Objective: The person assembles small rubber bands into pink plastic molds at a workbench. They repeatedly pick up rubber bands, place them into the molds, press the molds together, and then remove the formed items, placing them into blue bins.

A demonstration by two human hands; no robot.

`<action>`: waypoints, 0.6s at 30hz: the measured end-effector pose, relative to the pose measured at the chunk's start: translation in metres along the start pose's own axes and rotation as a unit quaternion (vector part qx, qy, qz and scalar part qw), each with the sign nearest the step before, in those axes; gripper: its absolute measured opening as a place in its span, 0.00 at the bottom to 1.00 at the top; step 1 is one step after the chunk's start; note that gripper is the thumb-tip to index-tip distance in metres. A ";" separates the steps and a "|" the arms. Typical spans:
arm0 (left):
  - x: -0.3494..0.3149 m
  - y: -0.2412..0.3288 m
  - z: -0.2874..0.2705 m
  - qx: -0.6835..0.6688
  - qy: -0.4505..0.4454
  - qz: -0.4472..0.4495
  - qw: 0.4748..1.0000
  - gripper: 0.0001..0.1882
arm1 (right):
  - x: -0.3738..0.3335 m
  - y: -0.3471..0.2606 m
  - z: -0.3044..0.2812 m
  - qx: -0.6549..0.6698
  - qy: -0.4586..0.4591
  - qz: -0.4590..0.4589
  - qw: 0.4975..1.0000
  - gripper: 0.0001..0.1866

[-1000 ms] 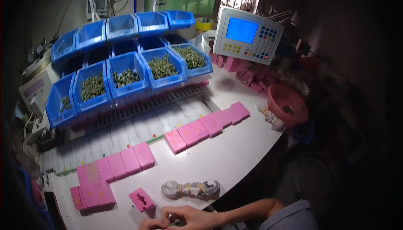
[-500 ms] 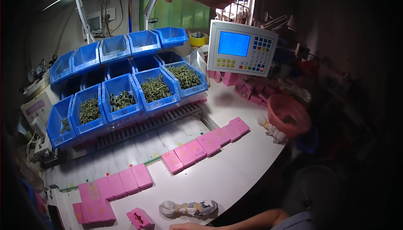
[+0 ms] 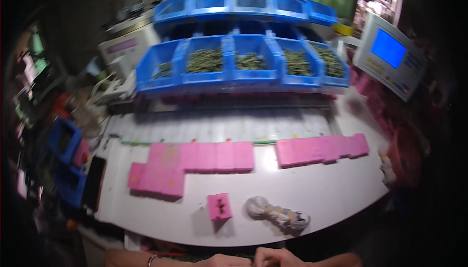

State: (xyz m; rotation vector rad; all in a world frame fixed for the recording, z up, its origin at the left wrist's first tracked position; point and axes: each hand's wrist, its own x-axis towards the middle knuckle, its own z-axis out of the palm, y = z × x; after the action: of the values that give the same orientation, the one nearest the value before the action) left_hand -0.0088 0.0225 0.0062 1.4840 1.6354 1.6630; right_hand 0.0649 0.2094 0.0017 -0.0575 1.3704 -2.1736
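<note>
I view the left hand point(image 3: 228, 260) and the right hand point(image 3: 276, 257) close together at the near side, partly cut off; I cannot tell whether either is clamped on anything. The small pink block point(image 3: 213, 210) sits beyond them on the white table point(image 3: 234, 181). The banded white bundle point(image 3: 279, 214) lies right of it.

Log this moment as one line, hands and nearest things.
left hand: lower edge, beside right hand | held item: unclear | pink block with dark cross: on white table | banded whitish bundle: right of block
</note>
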 end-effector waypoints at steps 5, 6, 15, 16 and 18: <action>-0.012 0.014 -0.001 -0.017 0.000 -0.036 0.999 0.05 | 0.004 -0.010 0.008 0.071 -0.051 0.044 0.995 0.10; -0.014 0.016 0.000 -0.013 0.003 -0.037 0.999 0.05 | 0.003 -0.012 0.009 0.075 -0.054 0.053 0.994 0.10; -0.043 0.039 -0.028 0.052 0.146 -0.037 0.987 0.12 | -0.010 -0.002 -0.005 0.041 0.124 0.033 0.991 0.09; -0.052 0.046 -0.027 0.028 0.191 -0.020 0.981 0.10 | -0.010 -0.010 -0.006 0.026 0.108 0.021 0.994 0.11; -0.032 0.025 -0.023 0.051 0.172 -0.029 0.983 0.02 | -0.005 -0.018 -0.015 -0.026 0.072 0.066 0.995 0.10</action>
State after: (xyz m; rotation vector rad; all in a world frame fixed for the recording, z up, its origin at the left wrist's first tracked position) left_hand -0.0059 -0.0217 0.0208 1.2290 1.9482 1.9094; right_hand 0.0564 0.2305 0.0111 0.1685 1.4682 -2.0654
